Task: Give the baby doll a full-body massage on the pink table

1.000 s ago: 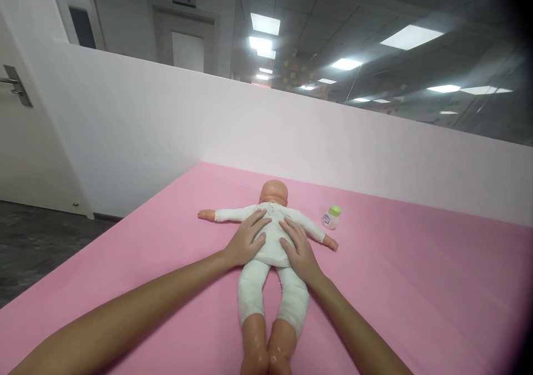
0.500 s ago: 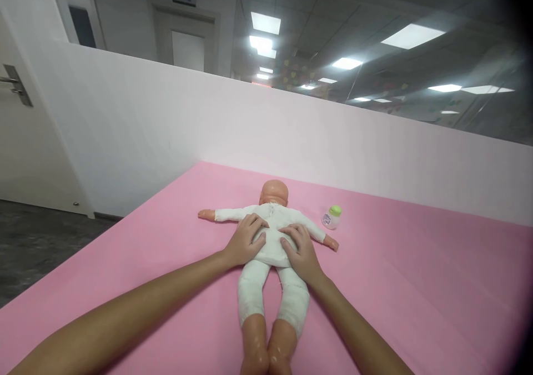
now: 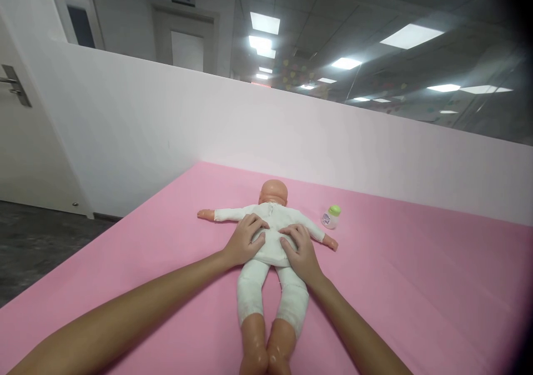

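Observation:
A baby doll [image 3: 272, 253] with a white cloth body lies flat on a pink surface, the back of its bald head showing and its arms stretched out to both sides. My left hand [image 3: 246, 239] rests on the left side of its lower back, fingers spread and pointing inward. On the right side lies my right hand [image 3: 301, 247], open as well, its thumb and fingers apart on the cloth. Both palms touch the doll without gripping it. Its feet run out at the bottom edge of the picture.
A small clear bottle [image 3: 331, 218] with a green cap stands beyond the doll's right-side arm. The pink tabletop [image 3: 408, 286] meets a white low wall [image 3: 291, 130] at the back. A door [image 3: 33, 130] with a metal handle is at far left.

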Demonstrator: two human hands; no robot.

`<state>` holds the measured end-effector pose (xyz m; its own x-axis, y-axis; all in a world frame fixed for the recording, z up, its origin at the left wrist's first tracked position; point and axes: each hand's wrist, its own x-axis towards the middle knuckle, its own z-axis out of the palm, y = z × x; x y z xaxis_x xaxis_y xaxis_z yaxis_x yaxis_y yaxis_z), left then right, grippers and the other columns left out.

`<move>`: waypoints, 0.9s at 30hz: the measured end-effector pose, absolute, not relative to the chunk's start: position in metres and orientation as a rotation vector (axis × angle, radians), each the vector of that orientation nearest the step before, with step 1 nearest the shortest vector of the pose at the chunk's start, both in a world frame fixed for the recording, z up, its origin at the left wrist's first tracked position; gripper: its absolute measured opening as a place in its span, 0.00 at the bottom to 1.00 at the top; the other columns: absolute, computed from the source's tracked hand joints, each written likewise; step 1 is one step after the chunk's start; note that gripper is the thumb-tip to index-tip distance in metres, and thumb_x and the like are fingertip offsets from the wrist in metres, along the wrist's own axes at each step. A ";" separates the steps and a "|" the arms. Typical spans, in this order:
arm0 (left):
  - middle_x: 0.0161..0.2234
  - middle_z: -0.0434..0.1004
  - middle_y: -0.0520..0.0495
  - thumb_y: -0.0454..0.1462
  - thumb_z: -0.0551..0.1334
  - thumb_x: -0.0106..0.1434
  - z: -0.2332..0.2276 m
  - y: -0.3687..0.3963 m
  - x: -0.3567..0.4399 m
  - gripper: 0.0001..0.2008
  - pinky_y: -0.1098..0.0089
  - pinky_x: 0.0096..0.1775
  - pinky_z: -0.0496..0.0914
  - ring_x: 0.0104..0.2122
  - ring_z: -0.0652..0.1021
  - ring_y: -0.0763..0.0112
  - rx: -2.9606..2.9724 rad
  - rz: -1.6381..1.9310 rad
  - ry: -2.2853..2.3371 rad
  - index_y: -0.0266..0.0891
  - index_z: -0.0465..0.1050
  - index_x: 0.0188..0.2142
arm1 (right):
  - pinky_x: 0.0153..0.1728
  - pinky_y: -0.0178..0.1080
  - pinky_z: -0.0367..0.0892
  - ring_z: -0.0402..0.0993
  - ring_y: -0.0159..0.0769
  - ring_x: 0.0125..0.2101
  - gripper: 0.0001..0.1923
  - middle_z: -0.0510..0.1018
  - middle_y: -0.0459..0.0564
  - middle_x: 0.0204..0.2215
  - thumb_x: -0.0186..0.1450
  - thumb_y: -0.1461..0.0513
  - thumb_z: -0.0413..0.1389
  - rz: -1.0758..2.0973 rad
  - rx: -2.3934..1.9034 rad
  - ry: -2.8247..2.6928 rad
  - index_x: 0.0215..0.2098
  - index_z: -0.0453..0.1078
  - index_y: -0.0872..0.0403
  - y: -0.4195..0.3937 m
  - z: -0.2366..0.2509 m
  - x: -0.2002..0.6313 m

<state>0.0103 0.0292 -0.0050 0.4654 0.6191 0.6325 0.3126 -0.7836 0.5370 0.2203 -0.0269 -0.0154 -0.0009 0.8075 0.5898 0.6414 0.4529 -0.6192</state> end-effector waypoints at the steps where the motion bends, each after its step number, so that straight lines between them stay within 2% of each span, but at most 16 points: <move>1: 0.45 0.72 0.45 0.34 0.56 0.67 -0.005 0.029 0.010 0.12 0.56 0.55 0.68 0.48 0.74 0.59 2.375 1.237 0.787 0.45 0.74 0.47 | 0.57 0.55 0.64 0.67 0.48 0.51 0.09 0.73 0.52 0.45 0.69 0.59 0.55 0.208 -1.258 -1.709 0.45 0.76 0.47 -0.027 -0.016 0.220; 7: 0.57 0.71 0.43 0.34 0.57 0.67 -0.008 0.030 0.010 0.14 0.50 0.62 0.64 0.59 0.71 0.55 2.379 1.246 0.785 0.46 0.73 0.50 | 0.64 0.58 0.59 0.63 0.49 0.62 0.17 0.70 0.53 0.58 0.71 0.57 0.53 0.249 -1.270 -1.728 0.56 0.73 0.44 -0.025 -0.021 0.223; 12: 0.62 0.69 0.44 0.34 0.56 0.68 -0.011 0.031 0.010 0.16 0.49 0.65 0.61 0.63 0.68 0.55 2.390 1.238 0.774 0.46 0.72 0.53 | 0.67 0.61 0.54 0.56 0.50 0.68 0.23 0.63 0.52 0.67 0.72 0.55 0.53 0.264 -1.301 -1.720 0.64 0.67 0.43 -0.022 -0.027 0.224; 16: 0.56 0.73 0.45 0.34 0.57 0.67 -0.008 0.029 0.010 0.14 0.51 0.61 0.64 0.58 0.71 0.56 2.399 1.264 0.820 0.46 0.72 0.50 | 0.68 0.61 0.53 0.54 0.50 0.69 0.23 0.61 0.50 0.68 0.72 0.54 0.52 0.283 -1.320 -1.714 0.64 0.67 0.42 -0.022 -0.028 0.224; 22: 0.41 0.73 0.48 0.36 0.59 0.65 -0.005 0.028 0.011 0.05 0.54 0.52 0.65 0.44 0.73 0.58 2.353 1.268 1.004 0.43 0.69 0.41 | 0.67 0.59 0.54 0.57 0.49 0.65 0.19 0.65 0.52 0.64 0.71 0.55 0.53 0.290 -1.299 -1.714 0.60 0.70 0.43 -0.020 -0.027 0.225; 27: 0.39 0.72 0.49 0.40 0.60 0.65 -0.008 0.033 0.012 0.06 0.54 0.49 0.63 0.45 0.72 0.57 2.249 1.277 1.258 0.44 0.65 0.39 | 0.66 0.58 0.55 0.60 0.48 0.63 0.18 0.68 0.53 0.60 0.70 0.57 0.54 0.262 -1.266 -1.726 0.58 0.72 0.45 -0.020 -0.025 0.226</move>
<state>0.0119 0.0325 -0.0084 0.2366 0.7885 0.5676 0.5554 -0.5891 0.5869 0.2258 -0.0198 -0.0254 -0.0178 0.8310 0.5560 0.6282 0.4419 -0.6404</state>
